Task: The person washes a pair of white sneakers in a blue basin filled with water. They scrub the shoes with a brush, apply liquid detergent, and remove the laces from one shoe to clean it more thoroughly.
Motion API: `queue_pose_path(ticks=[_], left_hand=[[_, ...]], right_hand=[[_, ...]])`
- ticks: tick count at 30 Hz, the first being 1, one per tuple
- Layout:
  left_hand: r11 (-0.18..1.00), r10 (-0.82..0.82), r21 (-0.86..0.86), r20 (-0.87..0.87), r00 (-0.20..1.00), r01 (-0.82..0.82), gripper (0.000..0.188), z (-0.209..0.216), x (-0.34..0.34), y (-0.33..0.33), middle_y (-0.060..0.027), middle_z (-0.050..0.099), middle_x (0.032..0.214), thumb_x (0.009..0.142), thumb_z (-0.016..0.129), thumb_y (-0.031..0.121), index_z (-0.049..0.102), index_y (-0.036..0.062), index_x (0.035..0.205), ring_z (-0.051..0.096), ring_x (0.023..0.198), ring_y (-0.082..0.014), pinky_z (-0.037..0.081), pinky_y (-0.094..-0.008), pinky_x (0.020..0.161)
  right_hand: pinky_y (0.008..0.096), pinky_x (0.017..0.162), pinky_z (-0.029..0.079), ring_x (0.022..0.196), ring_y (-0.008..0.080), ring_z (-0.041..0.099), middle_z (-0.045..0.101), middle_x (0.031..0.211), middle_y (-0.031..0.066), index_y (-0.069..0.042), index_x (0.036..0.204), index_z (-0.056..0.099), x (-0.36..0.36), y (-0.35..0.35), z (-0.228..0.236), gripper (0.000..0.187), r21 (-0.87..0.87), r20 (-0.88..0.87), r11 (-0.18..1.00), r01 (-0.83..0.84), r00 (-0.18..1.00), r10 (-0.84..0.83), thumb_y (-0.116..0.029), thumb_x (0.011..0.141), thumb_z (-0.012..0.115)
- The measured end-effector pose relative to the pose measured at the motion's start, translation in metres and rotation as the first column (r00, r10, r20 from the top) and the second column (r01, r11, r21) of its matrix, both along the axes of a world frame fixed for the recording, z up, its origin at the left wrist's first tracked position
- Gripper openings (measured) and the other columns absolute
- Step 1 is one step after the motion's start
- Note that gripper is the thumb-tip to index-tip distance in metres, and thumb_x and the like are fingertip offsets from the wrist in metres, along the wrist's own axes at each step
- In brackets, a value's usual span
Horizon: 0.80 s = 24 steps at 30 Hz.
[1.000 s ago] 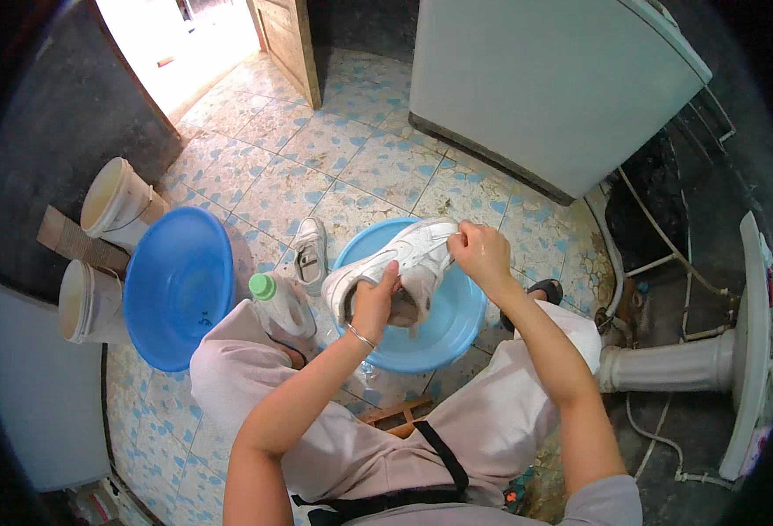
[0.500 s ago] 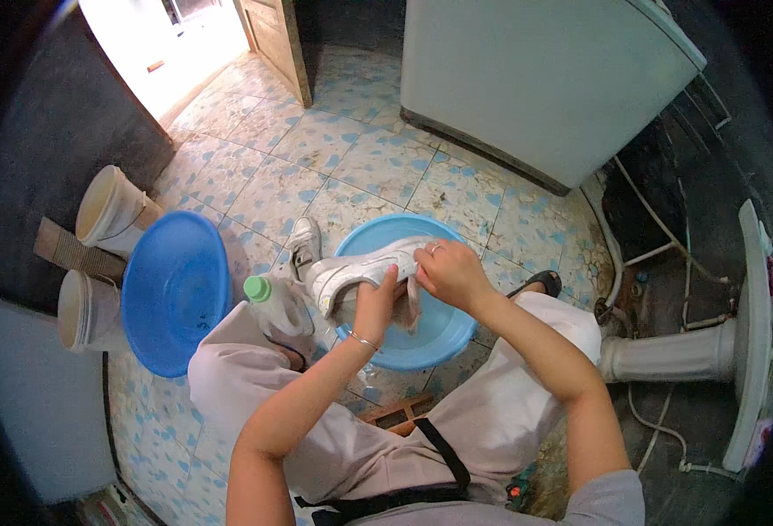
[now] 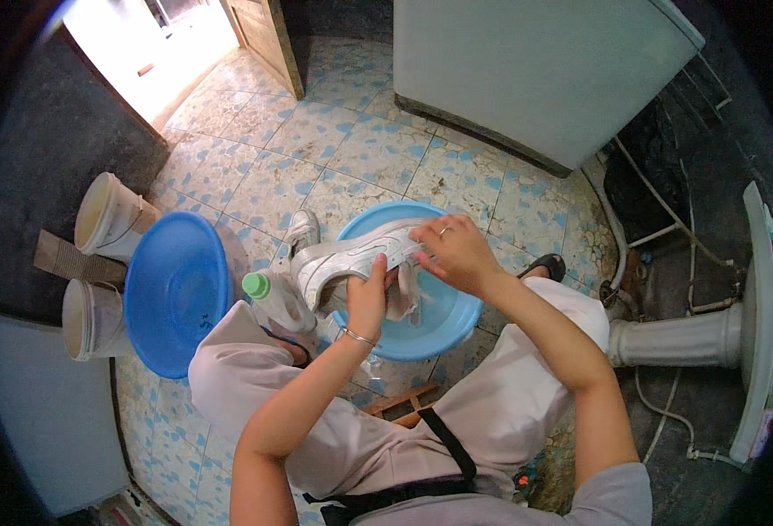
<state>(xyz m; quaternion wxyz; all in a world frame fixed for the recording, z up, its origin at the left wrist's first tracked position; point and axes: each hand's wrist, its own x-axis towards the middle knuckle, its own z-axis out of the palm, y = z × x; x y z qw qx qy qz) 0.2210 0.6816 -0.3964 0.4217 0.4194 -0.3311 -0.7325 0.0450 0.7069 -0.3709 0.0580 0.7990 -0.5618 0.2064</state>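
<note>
Head view: white shoe gripped between left hand and right hand

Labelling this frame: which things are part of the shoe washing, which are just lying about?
In use: left hand, right hand, white shoe, cloth, light blue basin.

Lying about: second shoe, green-capped bottle, dark blue basin, two white buckets, white appliance.

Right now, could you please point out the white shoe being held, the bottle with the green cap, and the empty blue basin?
white shoe point(image 3: 351, 261), head view, on its side panel.
bottle point(image 3: 274, 298), head view, on its shoulder below the cap.
empty blue basin point(image 3: 176, 294), head view, on its inner wall.
</note>
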Motion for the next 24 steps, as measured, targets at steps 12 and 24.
queue_pose_path(ticks=[12, 24], left_hand=[[0.998, -0.059, 0.004, 0.057, 0.997, 0.059, 0.03, -0.004, 0.012, 0.004, -0.0156, 0.059, 0.105, 0.091, 0.052, 0.012, 0.051, -0.0128, 0.109, 0.062, 0.09, -0.0191, 0.054, -0.0282, 0.077], [0.999, -0.037, -0.004, 0.057, 0.998, 0.038, 0.03, 0.004, 0.014, 0.005, -0.0142, 0.058, 0.109, 0.092, 0.05, 0.012, 0.05, -0.0102, 0.112, 0.061, 0.094, -0.0201, 0.053, -0.0293, 0.08]], right_hand=[[0.04, 0.071, 0.041, 0.079, 0.0269, 0.057, 0.061, 0.078, 0.0085, -0.006, 0.083, 0.06, -0.028, -0.008, 0.016, 0.011, -0.106, -0.155, 0.95, 0.292, 0.939, -0.306, -0.013, 0.078, 0.053], [0.0418, 0.087, 0.038, 0.094, 0.0263, 0.054, 0.06, 0.098, 0.0074, -0.007, 0.095, 0.058, -0.022, 0.0, 0.008, 0.019, -0.116, 0.105, 0.978, 0.175, 0.981, -0.163, -0.018, 0.079, 0.058]])
